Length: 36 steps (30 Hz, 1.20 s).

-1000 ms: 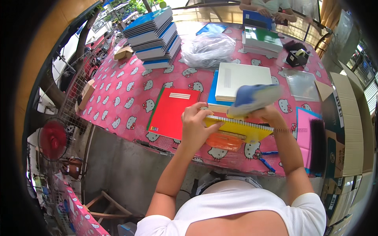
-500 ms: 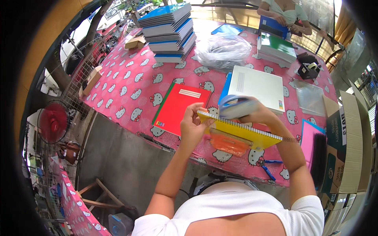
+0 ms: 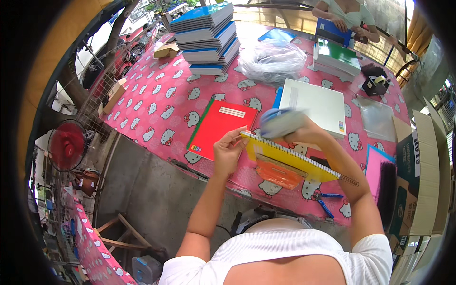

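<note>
A yellow spiral notebook (image 3: pixel 304 160) is held tilted above the near table edge, its wire-like coil along the upper edge. Loose coil (image 3: pixel 350 180) sticks out past its right end, by my right forearm. The fingers of my left hand (image 3: pixel 230 148) pinch the notebook's upper left corner. My right hand (image 3: pixel 304 132) grips a blue and whitish rounded object (image 3: pixel 281 124), too blurred to name, over the coil's left part. Below the notebook is an orange item (image 3: pixel 278 176) with a brownish strip, partly covered. Left of it lies a red notebook (image 3: pixel 223 128) with a green spine.
Blue-handled pliers (image 3: pixel 327 202) lie near the front edge. Behind are a white notebook (image 3: pixel 316 104), crumpled clear plastic (image 3: pixel 273 59) and a tall notebook stack (image 3: pixel 206 40). Cardboard boxes (image 3: pixel 422 171) stand at the right. Across the table, another person (image 3: pixel 344 21) handles a blue notebook.
My right hand and the blurred object have shifted slightly left along the coil. My left hand stays at the notebook's corner. The whole view has shifted a little.
</note>
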Each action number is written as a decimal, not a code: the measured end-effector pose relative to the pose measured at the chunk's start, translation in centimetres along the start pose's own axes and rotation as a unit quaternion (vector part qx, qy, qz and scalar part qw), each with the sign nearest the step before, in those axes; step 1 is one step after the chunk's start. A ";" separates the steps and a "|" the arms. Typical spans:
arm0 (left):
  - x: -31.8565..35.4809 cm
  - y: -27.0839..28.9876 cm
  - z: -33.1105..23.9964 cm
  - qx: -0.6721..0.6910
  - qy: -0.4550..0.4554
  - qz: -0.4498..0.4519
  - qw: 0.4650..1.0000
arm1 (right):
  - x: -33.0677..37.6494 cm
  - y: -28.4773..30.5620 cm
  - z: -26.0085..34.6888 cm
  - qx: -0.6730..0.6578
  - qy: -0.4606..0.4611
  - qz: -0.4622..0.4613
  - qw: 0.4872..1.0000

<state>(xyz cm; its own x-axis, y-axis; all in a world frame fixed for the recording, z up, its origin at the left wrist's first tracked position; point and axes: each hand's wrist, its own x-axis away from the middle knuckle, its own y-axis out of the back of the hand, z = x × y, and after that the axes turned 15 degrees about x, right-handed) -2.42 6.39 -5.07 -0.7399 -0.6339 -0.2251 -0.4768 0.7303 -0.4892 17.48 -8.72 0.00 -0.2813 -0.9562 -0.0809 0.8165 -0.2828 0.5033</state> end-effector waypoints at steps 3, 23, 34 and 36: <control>0.0 0.1 -0.1 -0.074 -0.010 0.006 0.997 | -1.2 0.4 0.8 0.231 -0.024 -0.021 0.972; -2.6 -0.4 0.3 0.079 0.035 0.053 0.995 | 24.4 0.8 -10.5 0.382 -0.259 -0.395 0.794; -2.7 -7.3 -0.6 -0.035 -0.095 0.167 0.981 | 31.0 -11.1 -4.9 0.231 -0.377 -0.364 0.820; -1.1 -10.2 -1.7 -0.049 -0.136 0.211 0.967 | 29.0 -8.9 1.9 0.151 -0.311 -0.385 0.856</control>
<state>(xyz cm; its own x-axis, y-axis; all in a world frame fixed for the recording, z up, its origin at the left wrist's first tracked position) 2.43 0.06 1.56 -0.7329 -0.3085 -0.6064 -0.2130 0.9505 -0.2262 1.10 -33.80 -5.19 -0.9681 -0.2426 -0.0624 0.1267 -0.6892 0.7134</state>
